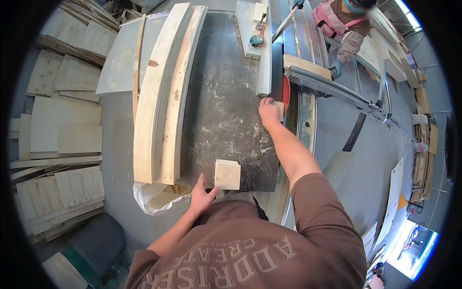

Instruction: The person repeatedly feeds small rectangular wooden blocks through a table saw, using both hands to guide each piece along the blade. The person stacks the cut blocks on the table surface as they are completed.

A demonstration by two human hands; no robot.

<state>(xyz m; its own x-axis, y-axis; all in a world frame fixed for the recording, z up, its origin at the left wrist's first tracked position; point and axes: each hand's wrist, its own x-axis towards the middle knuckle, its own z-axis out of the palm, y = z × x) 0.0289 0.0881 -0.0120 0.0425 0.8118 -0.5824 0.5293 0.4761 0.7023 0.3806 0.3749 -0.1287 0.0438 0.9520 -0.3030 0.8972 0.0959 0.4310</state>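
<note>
My right hand (pixel 269 113) reaches forward at the end of the dark saw table and is closed on a small piece of wood (pixel 280 110), right beside the red saw guard (pixel 286 91). Its fingertips are partly turned from view. At the near edge of the table sits a small stack of square wooden blocks (pixel 227 175). My left hand (pixel 201 196) is just left of that stack, thumb and index finger apart, the thumb close to the lowest corner; whether it touches cannot be told.
Long boards (pixel 163 96) lie along the table's left side, above a white plastic bag (pixel 156 198). A metal fence (pixel 264 58) and a tape measure (pixel 256 41) are ahead. Across the saw, a gloved co-worker (pixel 339 29) holds a board (pixel 307 66) on a sliding rail. Wood piles (pixel 65 125) line the left.
</note>
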